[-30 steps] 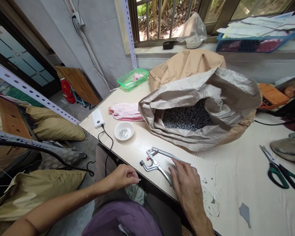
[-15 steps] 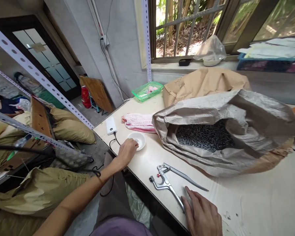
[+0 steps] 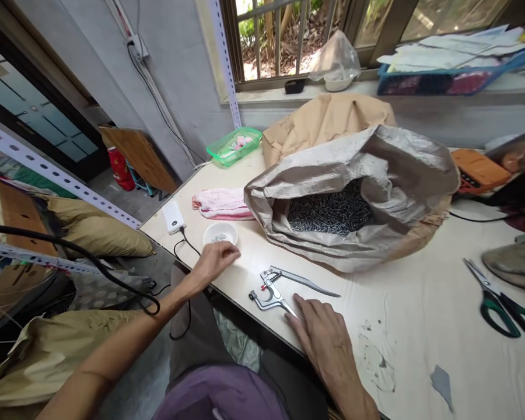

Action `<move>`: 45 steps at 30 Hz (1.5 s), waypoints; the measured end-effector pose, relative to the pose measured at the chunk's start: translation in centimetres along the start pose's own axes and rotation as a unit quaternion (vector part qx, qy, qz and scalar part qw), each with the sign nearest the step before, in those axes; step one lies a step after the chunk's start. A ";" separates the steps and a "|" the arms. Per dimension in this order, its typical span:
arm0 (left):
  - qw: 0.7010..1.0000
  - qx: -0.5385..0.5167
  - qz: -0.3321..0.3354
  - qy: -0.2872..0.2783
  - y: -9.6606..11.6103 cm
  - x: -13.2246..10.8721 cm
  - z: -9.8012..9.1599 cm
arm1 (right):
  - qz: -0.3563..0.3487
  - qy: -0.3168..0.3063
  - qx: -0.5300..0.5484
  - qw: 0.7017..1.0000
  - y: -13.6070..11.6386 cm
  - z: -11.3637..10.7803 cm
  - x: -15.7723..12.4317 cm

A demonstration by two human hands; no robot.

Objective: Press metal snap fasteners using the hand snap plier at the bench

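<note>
My left hand [image 3: 214, 260] hovers just in front of a small white bowl [image 3: 220, 234] that holds a few small metal pieces; its fingers are curled together in a pinch, and what they hold is hidden. My right hand [image 3: 321, 332] lies flat on the pale table [image 3: 420, 315], fingers stretched out over the lower handle of silver snap pliers [image 3: 284, 287]. Behind the pliers an open grey woven sack [image 3: 354, 192] shows a mass of small dark metal parts.
A white power bank [image 3: 174, 216] with a black cable, a pink cloth [image 3: 221, 204] and a green basket [image 3: 234, 145] sit at the table's left. Green-handled scissors [image 3: 501, 303] lie at the right edge. An orange object [image 3: 479, 169] lies behind the sack.
My left hand went from the table's near edge up to the bowl and has now drawn slightly back from it. My right hand stayed on the pliers' handle.
</note>
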State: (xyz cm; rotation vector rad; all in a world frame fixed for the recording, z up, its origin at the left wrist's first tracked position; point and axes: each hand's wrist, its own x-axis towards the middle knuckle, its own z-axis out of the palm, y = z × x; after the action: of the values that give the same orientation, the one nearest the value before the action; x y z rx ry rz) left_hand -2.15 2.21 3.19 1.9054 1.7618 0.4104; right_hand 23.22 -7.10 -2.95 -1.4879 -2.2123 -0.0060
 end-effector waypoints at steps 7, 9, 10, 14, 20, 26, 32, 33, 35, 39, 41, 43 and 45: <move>0.988 -0.132 0.016 -0.078 1.3 -2.7 5.3 | 0.000 -0.021 -0.014 1.000 -0.5 0.5 0.0; 0.989 -0.117 0.008 -0.085 1.2 -2.6 5.8 | 0.001 -0.020 -0.010 1.000 -0.3 0.4 0.0; 0.989 -0.113 0.003 -0.090 1.1 -2.6 5.8 | 0.000 -0.018 -0.006 1.000 -0.3 0.3 0.0; 0.988 -0.103 0.007 -0.112 0.9 -2.3 5.2 | -0.014 -0.024 0.005 1.000 -0.5 0.3 0.0; 0.986 -0.081 0.064 -0.128 0.6 -2.0 4.7 | -0.015 -0.006 -0.029 0.999 -1.3 1.1 -0.3; 0.984 -0.128 0.104 -0.068 0.3 -4.1 5.0 | -0.060 0.045 -0.056 0.996 -1.7 1.2 -1.2; 0.977 -0.141 0.158 -0.017 -0.4 -5.7 6.8 | -0.055 0.044 -0.047 0.996 -1.7 1.4 -1.3; 0.976 -0.146 0.158 -0.013 -0.6 -5.7 7.1 | -0.054 0.046 -0.046 0.996 -1.7 1.5 -1.3; 0.976 -0.155 0.153 -0.013 -0.8 -5.6 7.6 | -0.057 0.051 -0.048 0.996 -1.7 1.4 -1.3; 0.981 -0.140 0.124 -0.049 -0.7 -5.0 7.5 | -0.051 0.053 -0.062 0.995 -1.6 1.5 -1.0; 0.985 -0.119 0.096 -0.085 -0.4 -4.7 7.1 | -0.039 0.048 -0.078 0.995 -1.5 1.7 -0.7; 0.986 -0.099 0.063 -0.119 -0.1 -4.2 6.7 | -0.026 0.036 -0.093 0.995 -1.4 1.9 -0.4; 0.985 -0.082 0.033 -0.151 0.0 -3.7 6.4 | -0.021 0.021 -0.099 0.995 -1.4 2.0 -0.1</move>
State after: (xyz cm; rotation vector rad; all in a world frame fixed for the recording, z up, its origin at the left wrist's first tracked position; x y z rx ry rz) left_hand 0.93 -2.50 -1.62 1.8045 1.4277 0.2643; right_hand 21.26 -7.20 -4.41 -1.5281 -2.2626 -0.2762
